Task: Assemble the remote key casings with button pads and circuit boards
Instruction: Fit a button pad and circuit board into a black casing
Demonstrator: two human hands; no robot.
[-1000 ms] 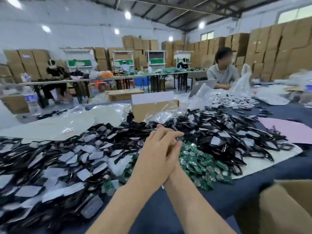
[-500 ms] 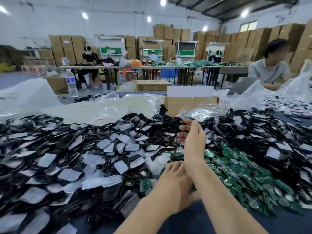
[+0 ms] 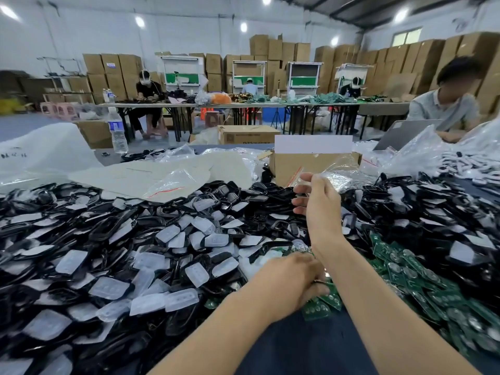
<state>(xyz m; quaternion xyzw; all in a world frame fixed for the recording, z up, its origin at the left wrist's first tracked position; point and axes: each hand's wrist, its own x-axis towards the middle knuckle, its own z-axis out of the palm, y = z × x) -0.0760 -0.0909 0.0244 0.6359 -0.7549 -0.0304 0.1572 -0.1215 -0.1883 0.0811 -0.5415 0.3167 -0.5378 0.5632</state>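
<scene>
The left hand [image 3: 292, 280] lies on the near edge of the green circuit boards [image 3: 405, 269], fingers curled among them; whether it holds one I cannot tell. The right hand [image 3: 322, 204] is raised over the heap of black casings [image 3: 108, 231] and translucent button pads [image 3: 108, 288], fingers spread and loose, holding nothing.

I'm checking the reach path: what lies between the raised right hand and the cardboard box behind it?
In the head view, a crumpled clear plastic bag and a few black casings lie between the right hand and the cardboard box.
</scene>
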